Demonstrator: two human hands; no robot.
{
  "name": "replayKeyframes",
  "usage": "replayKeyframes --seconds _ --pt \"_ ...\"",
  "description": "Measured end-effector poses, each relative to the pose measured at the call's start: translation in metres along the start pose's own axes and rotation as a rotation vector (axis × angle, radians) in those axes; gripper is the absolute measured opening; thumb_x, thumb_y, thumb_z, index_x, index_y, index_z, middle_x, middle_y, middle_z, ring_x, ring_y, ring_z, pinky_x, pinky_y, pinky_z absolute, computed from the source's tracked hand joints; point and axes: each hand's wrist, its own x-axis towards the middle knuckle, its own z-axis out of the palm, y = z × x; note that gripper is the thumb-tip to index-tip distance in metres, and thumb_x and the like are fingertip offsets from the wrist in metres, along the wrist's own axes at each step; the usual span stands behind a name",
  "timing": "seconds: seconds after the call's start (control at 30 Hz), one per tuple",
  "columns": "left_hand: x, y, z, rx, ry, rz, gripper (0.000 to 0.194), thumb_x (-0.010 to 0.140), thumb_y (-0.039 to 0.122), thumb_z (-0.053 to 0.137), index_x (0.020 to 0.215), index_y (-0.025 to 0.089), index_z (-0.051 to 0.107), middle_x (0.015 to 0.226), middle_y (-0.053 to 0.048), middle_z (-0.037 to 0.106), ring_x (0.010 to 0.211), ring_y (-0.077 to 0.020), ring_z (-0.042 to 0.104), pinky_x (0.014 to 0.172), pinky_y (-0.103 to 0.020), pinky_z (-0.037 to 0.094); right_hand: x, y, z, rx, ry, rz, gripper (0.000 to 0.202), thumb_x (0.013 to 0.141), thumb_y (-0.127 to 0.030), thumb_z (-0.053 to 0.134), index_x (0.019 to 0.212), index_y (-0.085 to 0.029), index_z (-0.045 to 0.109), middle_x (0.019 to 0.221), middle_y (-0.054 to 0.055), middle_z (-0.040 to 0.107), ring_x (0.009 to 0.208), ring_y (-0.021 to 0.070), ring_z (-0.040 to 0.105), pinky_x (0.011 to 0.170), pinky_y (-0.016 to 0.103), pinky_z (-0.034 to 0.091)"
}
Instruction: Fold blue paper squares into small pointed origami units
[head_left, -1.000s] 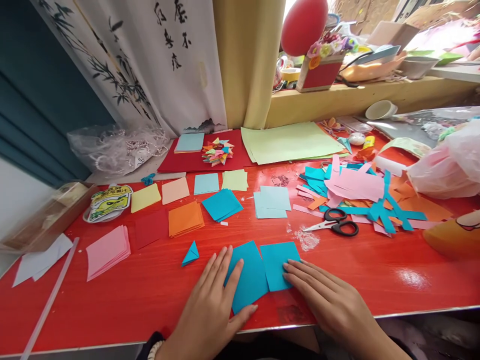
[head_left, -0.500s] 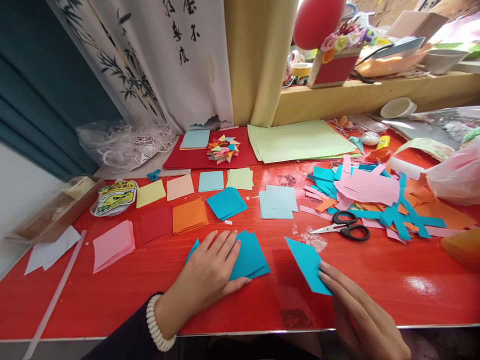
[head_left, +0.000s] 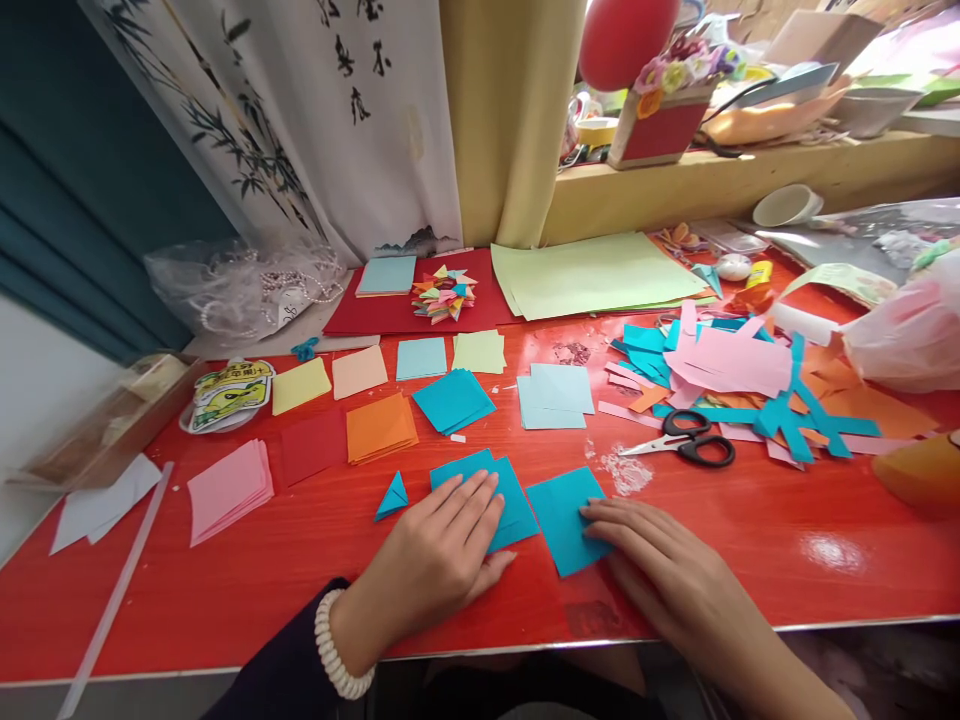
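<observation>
Two hands laid on blue paper

Left of the scissors (head_left: 677, 438), blue sheets (head_left: 516, 512) are covered by the left hand (head_left: 448, 535), its fingers extended flat, presumably for steadying; a blue square (head_left: 561, 518), closer to the scissors, is touched by the right hand (head_left: 649, 545), whether pinched cannot be told; paper scraps (head_left: 742, 365) are heaped beyond the scissors, seemingly out of the way.

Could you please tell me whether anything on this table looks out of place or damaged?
Yes: at the back right, a white cup lies on its side rather than upright. By the scissors, a whitish patch marks the red tabletop; I cannot tell whether it is wear or residue.
</observation>
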Motion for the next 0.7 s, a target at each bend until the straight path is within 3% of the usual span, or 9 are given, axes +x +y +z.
replayKeyframes --seconds 0.1,0.2,0.27,0.33,0.5,0.63,0.7 --pt "0.011 0.004 0.002 -0.040 -0.041 0.062 0.045 0.090 0.041 0.040 0.116 0.006 0.052 0.121 -0.017 0.055 0.116 -0.0281 0.049 0.094 -0.042 0.045 0.010 0.004 -0.001 0.024 0.003 0.016 0.021 0.084 -0.011 0.039 0.095 -0.019 0.055 0.097 0.008 0.066 0.090 0.0194 0.063 0.076 0.035 0.053" --pt "0.031 0.005 0.005 -0.084 -0.081 0.137 0.035 0.092 0.028 0.039 0.117 0.006 0.050 0.118 -0.015 0.057 0.110 -0.0256 0.053 0.090 -0.040 0.046 0.009 0.006 0.003 0.109 -0.021 0.107 0.021 0.082 -0.008 0.040 0.095 -0.019 0.051 0.102 0.008 0.064 0.099 0.0188 0.059 0.081 0.034 0.052" --pt "0.044 0.003 0.006 -0.115 -0.100 0.199 0.023 0.091 0.014 0.037 0.104 0.008 0.056 0.107 -0.012 0.061 0.099 -0.0213 0.058 0.083 -0.035 0.049 0.006 0.005 0.004 0.155 -0.039 0.168 0.018 0.082 -0.009 0.040 0.092 -0.020 0.049 0.103 0.007 0.063 0.101 0.0184 0.058 0.081 0.034 0.051" --pt "0.055 -0.001 0.005 -0.159 -0.143 0.238 0.021 0.091 0.010 0.037 0.089 0.010 0.058 0.092 -0.009 0.063 0.087 -0.0178 0.060 0.076 -0.032 0.049 0.003 0.004 0.003 0.144 -0.048 0.175 0.014 0.081 -0.011 0.042 0.089 -0.021 0.048 0.102 0.007 0.063 0.100 0.0186 0.059 0.085 0.037 0.049" --pt "0.058 -0.004 0.007 -0.219 -0.157 0.268 0.035 0.090 0.041 0.042 0.089 0.010 0.058 0.089 -0.009 0.061 0.087 -0.0214 0.057 0.077 -0.035 0.047 0.001 0.001 0.000 -0.008 -0.030 0.102 0.006 0.085 -0.018 0.047 0.086 -0.020 0.052 0.104 0.006 0.064 0.103 0.0207 0.057 0.097 0.044 0.036" --pt "0.054 -0.001 0.011 -0.201 -0.147 0.184 0.022 0.092 0.019 0.038 0.088 0.012 0.058 0.086 -0.006 0.060 0.082 -0.0181 0.055 0.074 -0.033 0.044 0.004 -0.001 -0.001 -0.036 0.026 0.157 0.014 0.089 -0.019 0.041 0.081 -0.019 0.053 0.093 0.006 0.065 0.088 0.0191 0.058 0.083 0.037 0.041" --pt "0.057 0.000 0.012 -0.238 -0.161 0.101 0.021 0.092 0.022 0.039 0.088 0.014 0.058 0.084 -0.005 0.059 0.081 -0.0180 0.053 0.072 -0.032 0.042 0.008 -0.001 0.000 -0.052 0.009 0.192 0.017 0.090 -0.022 0.041 0.078 -0.019 0.052 0.083 0.005 0.063 0.078 0.0175 0.056 0.073 0.033 0.041"
